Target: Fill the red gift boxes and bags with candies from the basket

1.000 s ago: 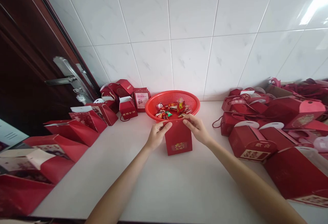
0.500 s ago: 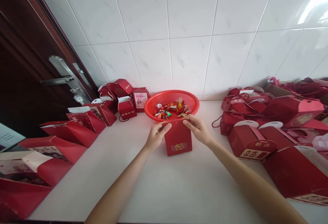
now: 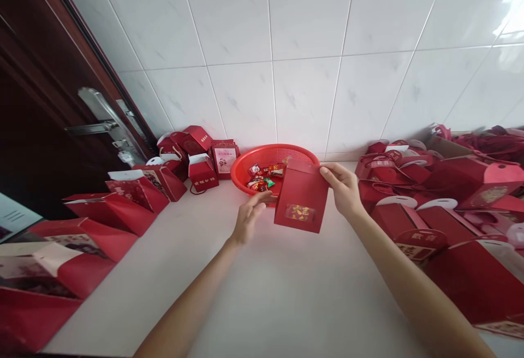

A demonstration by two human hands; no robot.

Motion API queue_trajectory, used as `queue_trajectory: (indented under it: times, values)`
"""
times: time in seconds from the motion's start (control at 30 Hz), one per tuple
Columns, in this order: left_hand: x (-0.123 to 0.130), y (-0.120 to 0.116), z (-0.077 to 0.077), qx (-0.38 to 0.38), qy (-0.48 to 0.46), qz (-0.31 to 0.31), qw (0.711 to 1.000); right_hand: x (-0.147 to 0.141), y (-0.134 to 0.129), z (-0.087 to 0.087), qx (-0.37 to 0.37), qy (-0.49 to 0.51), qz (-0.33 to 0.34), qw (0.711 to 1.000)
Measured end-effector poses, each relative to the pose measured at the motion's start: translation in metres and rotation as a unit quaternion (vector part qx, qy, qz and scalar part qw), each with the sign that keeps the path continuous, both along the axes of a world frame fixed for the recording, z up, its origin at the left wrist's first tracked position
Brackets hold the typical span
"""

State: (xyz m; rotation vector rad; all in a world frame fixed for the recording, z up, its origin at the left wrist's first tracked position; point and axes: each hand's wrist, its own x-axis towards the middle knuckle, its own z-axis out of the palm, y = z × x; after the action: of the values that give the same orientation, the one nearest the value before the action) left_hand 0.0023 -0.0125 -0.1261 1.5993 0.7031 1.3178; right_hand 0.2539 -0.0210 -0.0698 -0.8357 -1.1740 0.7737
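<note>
A small red gift box (image 3: pixel 302 197) with gold characters in a little window hangs tilted above the white tabletop. My right hand (image 3: pixel 344 189) pinches its upper right corner between thumb and fingers. Just left of the box is my left hand (image 3: pixel 249 216), its fingers apart and pointing toward the box's side; it holds nothing. Behind the box stands a red plastic basket (image 3: pixel 241 162), partly covered by it. Wrapped candies (image 3: pixel 258 184) in red, green and gold lie in the basket.
Red gift boxes (image 3: pixel 135 194) line the left edge, with more near the wall. Many red boxes (image 3: pixel 434 221) are heaped along the right. A white tiled wall (image 3: pixel 303 90) closes the back; a dark door with a metal handle (image 3: pixel 92 127) stands left.
The box has risen off the tabletop and moved right and up with my right hand. My left hand has let go of its top edge and opened beside it.
</note>
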Motion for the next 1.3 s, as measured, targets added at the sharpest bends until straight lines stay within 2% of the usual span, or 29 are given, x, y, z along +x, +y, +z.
queue_trajectory:
  times: [0.13,0.23,0.37,0.5,0.73,0.87,1.13,1.3]
  values:
    - [0.001,-0.004,-0.007,0.066,0.081,0.001,0.995,0.013,0.001,0.007,-0.005,0.062,-0.065,0.996]
    - [0.002,-0.005,-0.017,0.083,0.162,-0.009,0.983,0.022,-0.001,0.015,0.010,0.084,-0.105,0.991]
    - [0.006,-0.007,-0.027,0.086,0.244,-0.031,0.965,0.032,-0.004,0.021,0.025,0.077,-0.122,0.989]
    - [0.009,-0.008,-0.031,0.100,0.286,-0.048,0.952,0.039,-0.005,0.024,0.042,0.052,-0.135,0.989]
    - [0.008,-0.005,-0.036,0.063,0.304,-0.045,0.950,0.040,-0.007,0.029,0.048,0.030,-0.125,0.991]
    - [0.010,-0.005,-0.038,0.055,0.307,-0.048,0.949,0.036,-0.010,0.031,0.051,0.031,-0.097,0.993]
    - [0.012,-0.006,-0.036,0.041,0.299,-0.056,0.952,0.029,-0.019,0.038,0.082,-0.082,-0.081,0.990]
    - [0.013,-0.007,-0.036,0.034,0.293,-0.055,0.954,0.027,-0.022,0.039,0.055,-0.110,-0.060,0.991]
